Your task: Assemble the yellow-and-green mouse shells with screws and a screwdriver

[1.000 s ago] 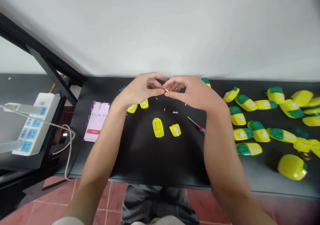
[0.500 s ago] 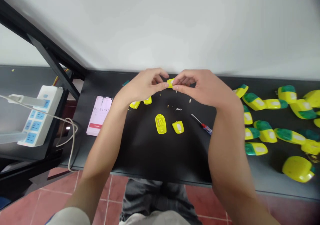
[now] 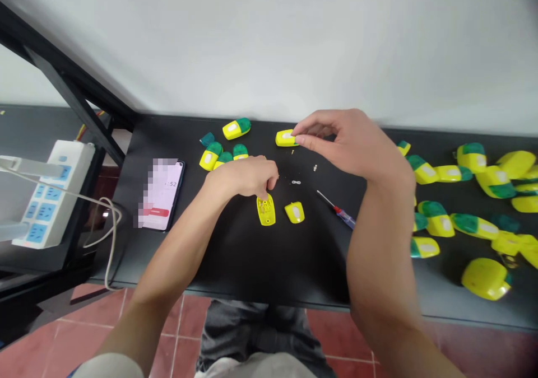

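The phone screen (image 3: 166, 193) reads digits ending in :52.

wht wall (image 3: 269, 47), blk bench (image 3: 269, 266), red tile flr (image 3: 189, 325)

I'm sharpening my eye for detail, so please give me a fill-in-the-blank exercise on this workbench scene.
The small plastic piece beside the right hand is ____.
The left hand is over an opened casing, and a small screwdriver lies to the casing's ____.
The sockets of the white power strip are set in ____ panels.

Missing words: yellow; right; blue.
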